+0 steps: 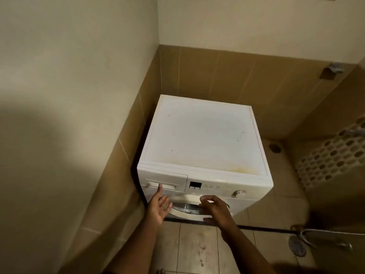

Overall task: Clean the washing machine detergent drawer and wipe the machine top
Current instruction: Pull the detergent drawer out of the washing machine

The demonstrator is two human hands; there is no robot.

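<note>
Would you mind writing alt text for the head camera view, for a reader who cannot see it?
A person's left hand reaches with straight fingers to the closed detergent drawer of a white washing machine in a tiled corner, while the right hand hovers, loosely curled, before the door. The machine top shows yellowish stains near its front edge.

Home bathroom: tiled walls [227,76], floor drain [296,245], washing machine [203,135] (front-loader) in corner.

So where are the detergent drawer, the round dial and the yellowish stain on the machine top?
detergent drawer [162,179]: head view, on its front panel, above the handle recess.
dial [239,193]: head view, on the knob's face.
yellowish stain [240,168]: head view, on the patch at the top's front right.
</note>
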